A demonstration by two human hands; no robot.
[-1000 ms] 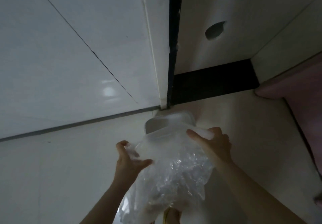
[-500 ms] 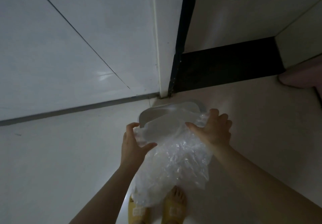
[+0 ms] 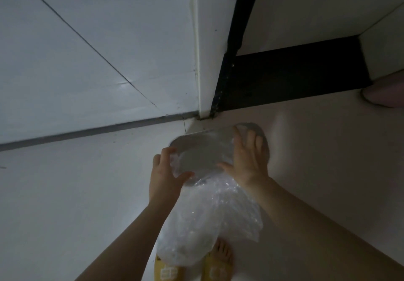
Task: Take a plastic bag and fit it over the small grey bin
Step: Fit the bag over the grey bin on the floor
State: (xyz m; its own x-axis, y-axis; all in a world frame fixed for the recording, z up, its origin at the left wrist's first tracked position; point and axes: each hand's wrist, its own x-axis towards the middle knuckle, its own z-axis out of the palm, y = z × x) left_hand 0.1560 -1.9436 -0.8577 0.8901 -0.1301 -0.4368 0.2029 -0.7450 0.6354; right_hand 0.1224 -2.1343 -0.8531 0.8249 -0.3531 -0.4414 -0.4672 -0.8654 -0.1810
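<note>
A small grey bin [image 3: 263, 136] stands on the floor near the wall corner, mostly hidden behind a clear crinkled plastic bag [image 3: 209, 221]. The bag's open mouth is stretched over the bin's top. My left hand [image 3: 166, 175] grips the mouth's left edge. My right hand [image 3: 248, 160] holds the right edge, fingers spread over the bin's rim. The rest of the bag hangs down toward me, in front of my feet.
White tiled wall [image 3: 98, 51] rises on the left, with a black door frame [image 3: 238, 40] and dark threshold [image 3: 295, 73] behind the bin. My feet in yellow slippers [image 3: 216, 267] stand on the pale floor. A pinkish object [image 3: 387, 92] lies at the right edge.
The view has tilted down and both hands have lowered the bag's mouth toward the bin. My right hand now reaches further over the bin's far rim.
</note>
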